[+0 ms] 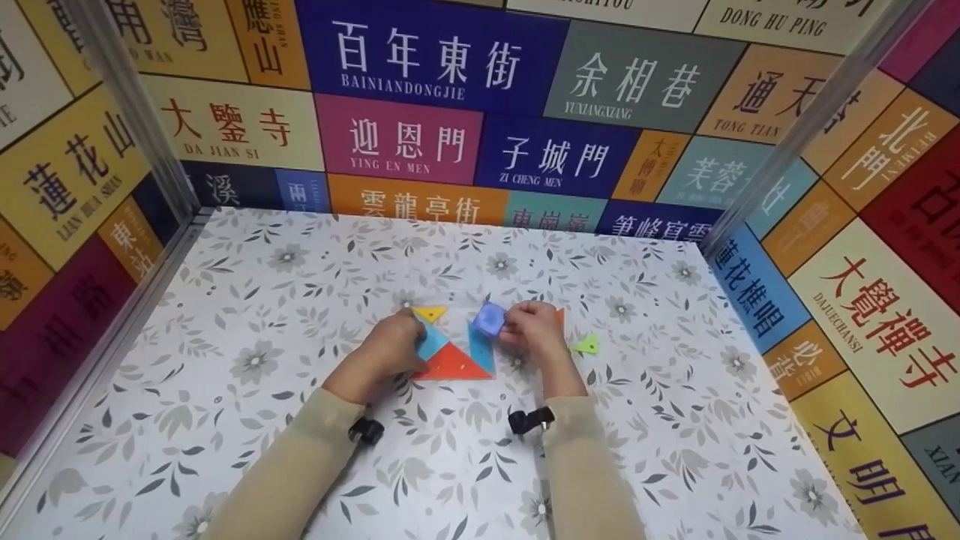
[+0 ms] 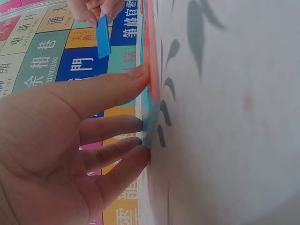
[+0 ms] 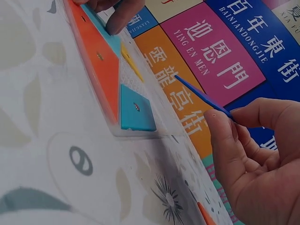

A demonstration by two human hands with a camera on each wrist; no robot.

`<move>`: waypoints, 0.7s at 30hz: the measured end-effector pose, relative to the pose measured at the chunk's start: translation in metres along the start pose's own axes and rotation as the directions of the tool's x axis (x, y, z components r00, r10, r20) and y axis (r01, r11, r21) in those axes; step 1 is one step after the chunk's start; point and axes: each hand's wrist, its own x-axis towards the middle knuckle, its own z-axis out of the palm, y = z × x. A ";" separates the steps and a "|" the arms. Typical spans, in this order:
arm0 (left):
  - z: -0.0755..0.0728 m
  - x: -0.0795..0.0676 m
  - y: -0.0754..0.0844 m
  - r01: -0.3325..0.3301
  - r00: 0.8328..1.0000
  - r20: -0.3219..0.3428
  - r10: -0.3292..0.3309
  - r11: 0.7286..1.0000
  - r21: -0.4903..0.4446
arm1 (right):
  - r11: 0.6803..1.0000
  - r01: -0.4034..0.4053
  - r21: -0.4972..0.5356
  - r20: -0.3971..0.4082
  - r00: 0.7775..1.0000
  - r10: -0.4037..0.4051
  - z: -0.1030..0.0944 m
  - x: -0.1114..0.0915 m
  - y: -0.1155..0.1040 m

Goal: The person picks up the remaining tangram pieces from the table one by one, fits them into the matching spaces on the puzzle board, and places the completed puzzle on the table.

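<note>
Currently pinching blue piece [image 1: 490, 319] at one edge with right hand [image 1: 537, 328], thumb tight against fingers. Raised off table [image 1: 420, 480], overlapping right end of tray [image 3: 152, 134] in head view. With left hand [image 1: 386, 345], touching left side of tray: thumb spread well apart from fingers, fingertips at rim and left cyan piece [image 1: 431, 343]; cannot tell how firmly.

In tray: red triangle [image 1: 454, 366] along near edge, yellow triangle [image 1: 430, 314] at far left, right cyan piece [image 3: 137, 110] by right end.

On room: tray well inside far and side table edges, surface to spare toward wall [image 1: 427, 64]. Tightest at right hand, with orange piece [image 1: 560, 319] just beside, then green piece [image 1: 585, 346] a bit farther right.

Reading on wall: BAINIANDONGJIE, YING EN MEN, ZI CHENG MEN, DA JIAN SI, YUXIANGXIANG, with big Chinese characters above each.

Mostly hidden behind right hand: orange piece. Partly under left fingers: left cyan piece. Seeing blue piece nearly edge-on in right wrist view. Can't make out small marks on pieces. Cut off at bottom of head view: near table edge, both sleeves [image 1: 300, 465].
</note>
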 end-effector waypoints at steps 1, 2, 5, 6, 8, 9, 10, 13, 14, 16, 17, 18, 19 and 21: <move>0.000 0.000 0.000 -0.005 1.000 -0.003 0.005 1.000 0.003 | 1.000 -0.001 0.005 0.000 1.000 0.001 0.002 0.000 -0.001; 0.000 0.000 0.000 -0.012 1.000 -0.006 0.012 1.000 0.010 | 1.000 -0.003 0.008 -0.001 1.000 0.003 0.003 0.000 -0.002; 0.000 -0.001 0.000 -0.021 1.000 -0.016 0.022 1.000 0.023 | 1.000 -0.011 0.025 0.001 1.000 0.011 0.008 0.001 -0.005; 0.000 -0.001 0.000 -0.018 1.000 -0.017 0.018 1.000 0.022 | 0.999 -0.016 0.033 0.001 1.000 0.016 0.009 0.000 -0.006; 0.001 -0.001 0.001 -0.007 1.000 -0.017 0.008 1.000 0.022 | 0.998 -0.029 0.047 -0.003 1.000 0.029 0.010 0.000 -0.007; 0.001 -0.002 0.002 0.006 1.000 -0.014 -0.006 1.000 0.014 | 0.998 -0.037 0.056 -0.007 0.999 0.038 0.010 -0.001 -0.008; 0.001 -0.002 0.003 0.015 1.000 -0.011 -0.015 1.000 0.008 | 0.997 -0.045 0.070 -0.013 0.999 0.046 0.010 -0.001 -0.008; 0.003 -0.001 0.004 0.039 0.999 0.009 -0.038 0.999 -0.024 | 0.994 -0.061 0.091 -0.047 0.997 0.065 0.008 -0.002 -0.010; 0.003 -0.001 0.005 0.045 0.999 0.016 -0.045 0.999 -0.030 | 0.993 -0.064 0.099 -0.052 0.996 0.069 0.008 -0.002 -0.011; 0.003 -0.001 0.004 0.050 0.999 0.019 -0.050 0.998 -0.032 | 0.992 -0.067 0.106 -0.059 0.996 0.074 0.009 -0.002 -0.012; 0.003 -0.001 0.004 0.051 0.999 0.020 -0.051 0.998 -0.033 | 0.993 -0.066 0.101 -0.060 0.996 0.073 0.009 -0.002 -0.013; 0.003 -0.001 0.003 0.052 0.999 0.018 -0.051 0.998 -0.032 | 0.993 -0.064 0.100 -0.056 0.996 0.070 0.010 -0.001 -0.014; 0.002 -0.001 0.002 0.052 0.999 0.013 -0.051 0.998 -0.034 | 0.994 -0.057 0.097 -0.053 0.997 0.063 0.012 -0.001 -0.015; 0.000 -0.001 0.001 0.046 0.999 0.002 -0.046 0.998 -0.036 | 0.995 -0.042 0.088 -0.049 0.998 0.047 0.016 0.000 -0.016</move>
